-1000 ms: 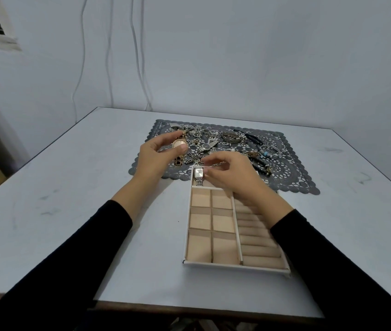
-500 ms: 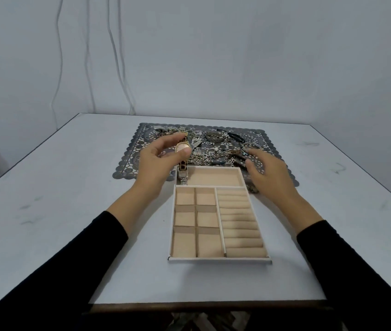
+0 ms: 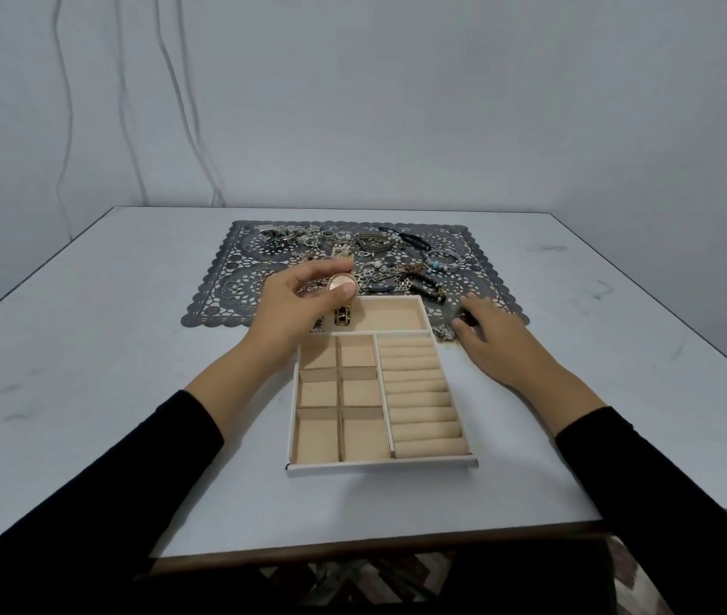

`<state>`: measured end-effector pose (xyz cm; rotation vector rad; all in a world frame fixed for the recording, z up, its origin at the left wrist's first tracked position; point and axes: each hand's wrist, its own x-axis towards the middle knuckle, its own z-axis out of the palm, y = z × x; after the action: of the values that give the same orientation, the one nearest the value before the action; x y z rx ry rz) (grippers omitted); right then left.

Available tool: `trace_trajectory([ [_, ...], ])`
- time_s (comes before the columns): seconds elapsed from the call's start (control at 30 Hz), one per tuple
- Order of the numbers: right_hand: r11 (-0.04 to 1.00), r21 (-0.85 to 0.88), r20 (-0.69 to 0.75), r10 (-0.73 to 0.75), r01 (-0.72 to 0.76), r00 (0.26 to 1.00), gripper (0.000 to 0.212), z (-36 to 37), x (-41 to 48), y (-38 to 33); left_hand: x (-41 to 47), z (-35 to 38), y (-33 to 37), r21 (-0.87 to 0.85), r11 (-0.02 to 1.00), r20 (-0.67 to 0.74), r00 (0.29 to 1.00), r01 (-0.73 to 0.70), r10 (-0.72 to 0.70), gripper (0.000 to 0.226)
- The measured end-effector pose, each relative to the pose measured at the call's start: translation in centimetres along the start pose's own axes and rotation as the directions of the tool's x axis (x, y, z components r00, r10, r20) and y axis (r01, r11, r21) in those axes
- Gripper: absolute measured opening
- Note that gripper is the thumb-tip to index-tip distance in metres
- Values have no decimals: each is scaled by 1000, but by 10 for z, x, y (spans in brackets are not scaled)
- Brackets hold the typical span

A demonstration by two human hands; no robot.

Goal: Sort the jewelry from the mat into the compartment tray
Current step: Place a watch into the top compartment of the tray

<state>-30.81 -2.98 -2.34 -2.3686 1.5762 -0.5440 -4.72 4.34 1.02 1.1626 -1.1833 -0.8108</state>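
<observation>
The left hand (image 3: pixel 295 310) is pinching a round rose-gold wristwatch (image 3: pixel 342 284) by its case, fingers curled round the dial. The strap is hanging straight down, its gold-and-dark links dangling over the wide far compartment of the compartment tray (image 3: pixel 379 467); holding it high is probably letting the band settle in first. The dial is showing plain and pinkish inside a thin bright bezel. The right hand (image 3: pixel 492 337) is lying flat on the bench (image 3: pixel 86 348), fingers loose and spread, gripping nothing, at the near right corner of the lace mat (image 3: pixel 219 281), likely waiting to reach into the jewelry heap (image 3: pixel 375 259)
</observation>
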Motion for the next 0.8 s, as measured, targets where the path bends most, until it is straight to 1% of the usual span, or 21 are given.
trace_trajectory([
  [0.33, 1000, -11, 9, 0, 1, 1000, 49, 2, 2, 1, 1, -1, 3, 120, 988, 62, 993, 92, -100, 32],
  [0.5, 1000, -9, 10, -12, 12, 1000, 47, 2, 3, 3, 2, -4, 3, 146, 983, 133, 982, 112, -132, 29],
  [0.67, 1000, -12, -5, -20, 20, 1000, 44, 0, 1, 0, 1, -3, 4, 168, 981, 175, 977, 96, -125, 27],
  [0.8, 1000, 0, -6, -22, 22, 1000, 43, -2, -1, -2, 2, -8, 3, 258, 966, 168, 986, -28, -17, 24],
])
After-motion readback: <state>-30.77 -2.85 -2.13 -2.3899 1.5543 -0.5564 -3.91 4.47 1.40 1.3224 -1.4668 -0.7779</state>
